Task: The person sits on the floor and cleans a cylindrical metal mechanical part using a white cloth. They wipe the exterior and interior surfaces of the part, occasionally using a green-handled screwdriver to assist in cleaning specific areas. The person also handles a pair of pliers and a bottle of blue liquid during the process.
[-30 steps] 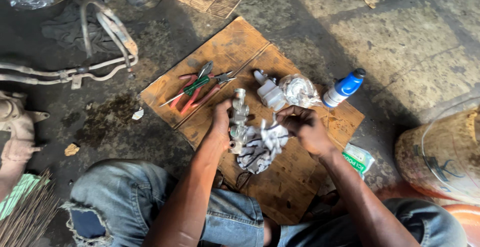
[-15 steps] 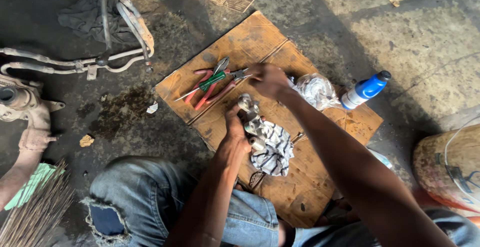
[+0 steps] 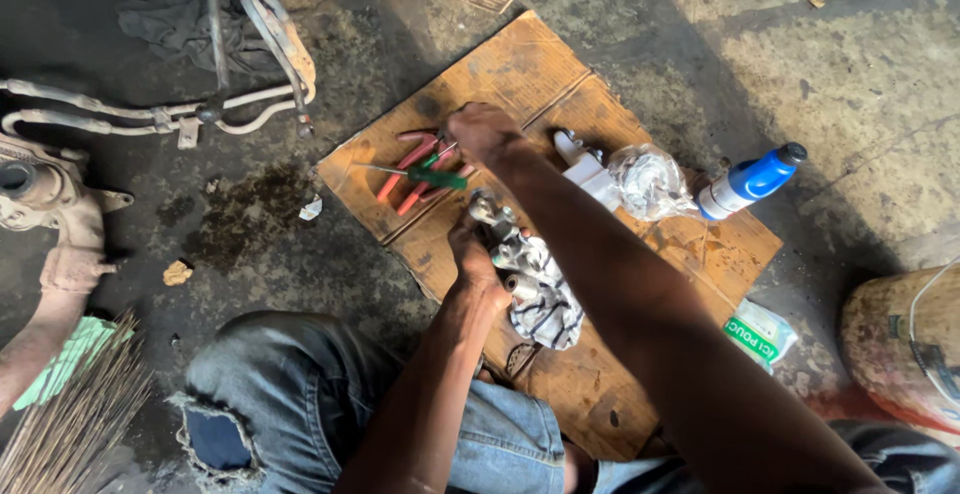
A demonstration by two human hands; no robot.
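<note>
While the grey cast-metal part (image 3: 503, 244) is clamped in the left hand (image 3: 472, 257) over a striped rag (image 3: 548, 304), the red-handled pliers (image 3: 415, 169) are only being reached by the right hand (image 3: 484, 134), whose closure cannot be told, so tool work seems not yet begun

Left hand (image 3: 472, 257) gripping metal cylinder part (image 3: 500, 237) on striped rag (image 3: 545, 299); right hand (image 3: 484, 132) over red-handled pliers (image 3: 410, 169) and green-handled screwdriver (image 3: 420, 174) (grasp hidden), on cardboard sheet (image 3: 510, 64).
</note>
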